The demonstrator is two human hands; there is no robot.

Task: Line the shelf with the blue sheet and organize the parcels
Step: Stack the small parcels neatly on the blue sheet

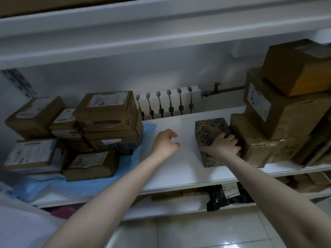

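Observation:
A white shelf runs across the view. A blue sheet covers its left part, with several brown cardboard parcels stacked on it. A dark box with a blue and gold pattern lies on the bare white part, right of centre. My right hand grips this patterned box over its top and right side, fingers wedged against the neighbouring parcel. My left hand hovers above the bare shelf, fingers loosely curled, holding nothing. A tall stack of brown parcels fills the right end.
A white radiator and a pipe stand behind the shelf. Another shelf board hangs above. On the lower shelf lie a black bag and flat cardboard. Glossy floor tiles show below.

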